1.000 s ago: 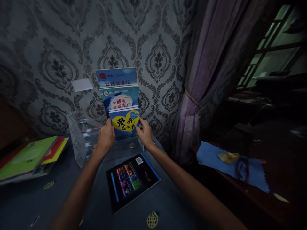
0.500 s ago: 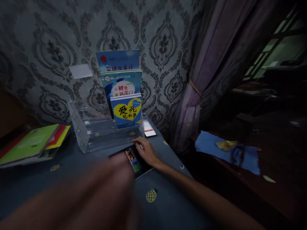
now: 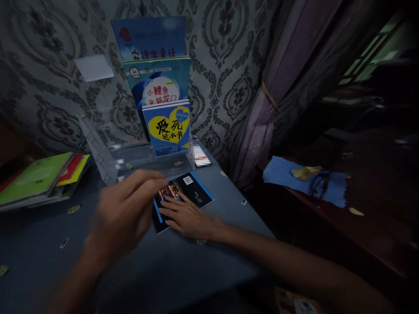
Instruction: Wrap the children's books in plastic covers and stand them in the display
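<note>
My right hand lies palm down with its fingers spread on a black book, which has a barcode and a blue edge showing. My left hand, somewhat blurred, is raised at the book's left side. Its fingers are bent and pressed together, and whatever is inside them is hidden. From this angle I cannot tell whether its fingertips touch the book. Behind both hands, a clear plastic book stand holds a blue book with a yellow heart, a teal book and a taller blue book.
Several books with green, red and yellow covers are piled at the table's left. A phone lies beside the stand. Past the table's right edge, a blue cloth rests on a dark red surface. A tied curtain hangs behind.
My right hand has gone from the book's upper edge to lying flat on it. The book now sits at a different angle. My left hand has moved forward, away from the camera; the view has shifted.
</note>
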